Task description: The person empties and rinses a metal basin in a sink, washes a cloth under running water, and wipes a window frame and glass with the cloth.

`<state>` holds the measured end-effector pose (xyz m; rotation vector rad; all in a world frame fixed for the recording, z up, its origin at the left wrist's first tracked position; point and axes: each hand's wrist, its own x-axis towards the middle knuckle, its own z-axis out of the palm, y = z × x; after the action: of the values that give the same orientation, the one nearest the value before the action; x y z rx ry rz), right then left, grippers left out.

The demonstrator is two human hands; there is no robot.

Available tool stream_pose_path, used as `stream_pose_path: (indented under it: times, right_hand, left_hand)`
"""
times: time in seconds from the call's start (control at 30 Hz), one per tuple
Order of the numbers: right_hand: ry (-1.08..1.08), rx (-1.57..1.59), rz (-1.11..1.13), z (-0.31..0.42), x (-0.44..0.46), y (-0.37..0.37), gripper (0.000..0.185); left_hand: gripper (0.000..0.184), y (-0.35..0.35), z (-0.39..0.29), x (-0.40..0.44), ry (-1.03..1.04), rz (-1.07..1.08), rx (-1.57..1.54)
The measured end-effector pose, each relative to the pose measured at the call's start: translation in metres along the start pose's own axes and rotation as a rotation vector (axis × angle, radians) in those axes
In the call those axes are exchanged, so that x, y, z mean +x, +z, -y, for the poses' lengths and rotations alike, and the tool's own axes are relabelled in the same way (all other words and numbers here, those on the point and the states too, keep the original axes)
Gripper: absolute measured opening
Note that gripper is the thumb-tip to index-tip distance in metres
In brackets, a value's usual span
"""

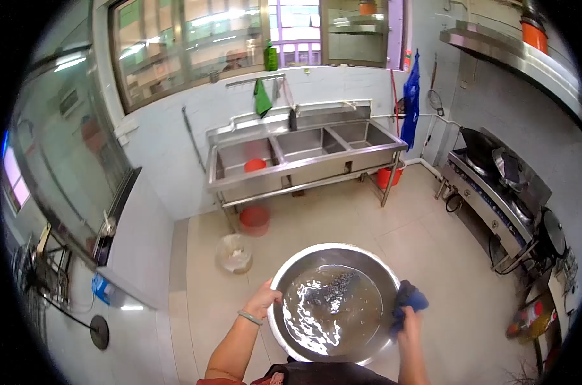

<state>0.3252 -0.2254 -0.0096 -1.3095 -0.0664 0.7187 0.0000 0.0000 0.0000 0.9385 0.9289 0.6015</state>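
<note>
A large round metal basin [280, 333] is held in front of my body, over the tiled floor. Murky water [361, 314] fills its lower part, with bright reflections and a dark, speckled patch in it. My left hand [263, 300] grips the basin's left rim, the thumb over the edge; a pale bangle circles that wrist. On the right side, my right hand [409, 323] closes around a dark blue cloth [411, 298] against the rim. Part of the right fingers is hidden behind the cloth and basin.
Ahead stands a three-bowl steel sink [307, 170] with a red bowl [255, 165] inside. A red bucket [254, 221] and a whitish bin [234, 253] stand on the floor before it. At right is a gas stove [490, 192] with woks; an oil bottle [531, 321] sits lower right.
</note>
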Motion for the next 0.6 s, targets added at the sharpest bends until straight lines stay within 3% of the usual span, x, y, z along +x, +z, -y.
stream_pose_path:
  times: [0.07, 0.1, 0.17, 0.2, 0.33, 0.5, 0.6]
  right_hand:
    - [-0.049, 0.054, -0.023, -0.009, -0.014, 0.012, 0.032]
    - [-0.168, 0.012, -0.014, 0.071, 0.115, 0.045, 0.032]
    - [-0.102, 0.008, -0.006, 0.061, 0.149, 0.057, 0.032]
    - [-0.053, 0.032, 0.003, 0.059, 0.175, 0.093, 0.029]
    - [-0.023, 0.014, -0.087, 0.076, 0.274, 0.145, 0.023]
    - [-0.065, -0.013, -0.009, 0.151, 0.399, 0.201, 0.025]
    - [-0.102, -0.009, -0.046, 0.162, 0.479, 0.240, 0.023]
  left_hand:
    - [0.065, -0.014, 0.001, 0.007, 0.001, 0.026, 0.030]
    - [0.065, 0.057, -0.034, 0.141, 0.066, 0.098, -0.049]
    - [0.062, 0.051, -0.034, 0.183, -0.007, 0.051, 0.036]
    - [0.058, 0.035, -0.053, 0.222, 0.098, -0.026, 0.104]
    - [0.057, 0.051, -0.100, 0.313, 0.034, 0.045, 0.160]
    - [0.055, 0.118, -0.155, 0.430, 0.034, -0.025, -0.068]
    - [0.061, 0.127, -0.185, 0.510, 0.045, 0.008, -0.044]
